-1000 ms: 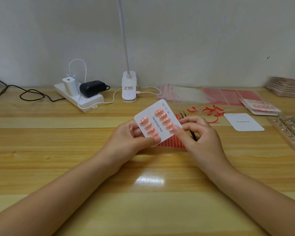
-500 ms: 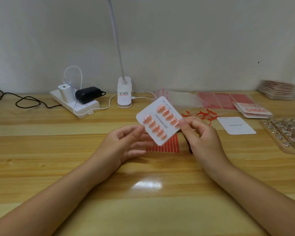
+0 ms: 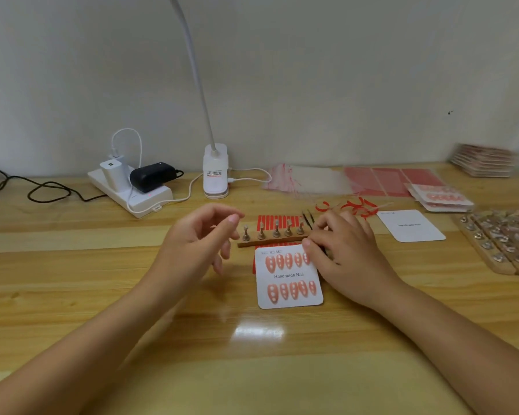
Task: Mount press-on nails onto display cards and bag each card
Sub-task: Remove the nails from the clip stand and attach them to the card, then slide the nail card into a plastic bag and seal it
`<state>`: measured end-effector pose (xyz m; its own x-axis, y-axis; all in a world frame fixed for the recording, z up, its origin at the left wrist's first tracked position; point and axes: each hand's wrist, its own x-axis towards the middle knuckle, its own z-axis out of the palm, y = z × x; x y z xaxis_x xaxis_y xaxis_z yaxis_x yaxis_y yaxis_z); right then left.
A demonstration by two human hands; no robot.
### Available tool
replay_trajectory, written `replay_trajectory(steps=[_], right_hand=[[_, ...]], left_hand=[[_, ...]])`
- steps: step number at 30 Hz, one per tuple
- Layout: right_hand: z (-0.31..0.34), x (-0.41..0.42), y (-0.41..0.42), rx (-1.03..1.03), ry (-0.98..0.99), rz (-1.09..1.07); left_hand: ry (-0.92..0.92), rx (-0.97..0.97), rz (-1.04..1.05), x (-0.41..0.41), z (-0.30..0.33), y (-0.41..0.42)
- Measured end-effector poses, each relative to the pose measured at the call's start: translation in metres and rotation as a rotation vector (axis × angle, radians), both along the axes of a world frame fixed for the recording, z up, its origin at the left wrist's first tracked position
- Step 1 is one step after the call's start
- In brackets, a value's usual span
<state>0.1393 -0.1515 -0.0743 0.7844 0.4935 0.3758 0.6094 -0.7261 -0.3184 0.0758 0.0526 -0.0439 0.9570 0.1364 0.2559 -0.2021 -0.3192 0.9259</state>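
Half a second ago the right grip held the card [image 3: 288,277] tilted in the air; now it lies flat on the counter [image 3: 72,280], both rows of pink nails facing up. Well left of both grips, a power strip [image 3: 132,191] sits by the wall with a lamp base [image 3: 215,172] beside it. The left grip [image 3: 198,244] hovers left of the card, released, fingers loosely curled around nothing. Between the two grips a wooden strip of nail stands [image 3: 271,235] lies over red tape strips [image 3: 277,221]. The right grip [image 3: 345,250] rests fingers-down on the card's upper right corner, fingertips touching it; whether it pinches the card I cannot tell. Right of that grip lie a blank card [image 3: 411,226], clear bags [image 3: 312,181], and a tray of stands [image 3: 501,241].
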Motion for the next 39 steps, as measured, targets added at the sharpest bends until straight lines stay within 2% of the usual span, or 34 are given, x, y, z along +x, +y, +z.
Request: replay_trajectory(steps=[5,11,14,16,19,23,28,33,35,39], right_hand=[[0.004,0.000,0.001,-0.052,-0.096,-0.033],[0.001,0.002,0.002,0.070,-0.194,-0.116],[-0.001,0.004,0.002,0.170,-0.194,-0.138],[-0.003,0.006,0.002,0.206,-0.185,-0.140],[-0.005,0.009,0.000,0.237,-0.176,-0.143],[-0.006,0.012,0.000,0.257,-0.179,-0.153],[-0.006,0.012,0.001,0.302,-0.184,-0.151],[-0.007,0.013,-0.001,0.353,-0.131,-0.161],[-0.007,0.013,-0.002,0.377,-0.123,-0.156],[-0.004,0.013,-0.003,0.435,-0.105,-0.147]], left_hand=[[-0.149,0.360,-0.057,0.038,0.027,-0.007],[-0.156,0.792,-0.103,0.121,0.031,-0.047],[-0.106,1.030,-0.137,0.156,0.021,-0.071],[0.018,1.159,-0.136,0.173,0.013,-0.084],[0.143,1.243,-0.116,0.187,0.003,-0.098],[0.100,1.289,-0.074,0.192,0.005,-0.101],[-0.013,1.151,-0.012,0.193,0.014,-0.095],[-0.166,0.820,0.101,0.185,0.021,-0.083],[-0.171,0.601,0.119,0.177,0.029,-0.080],[-0.079,-0.036,0.020,0.146,0.047,-0.068]])
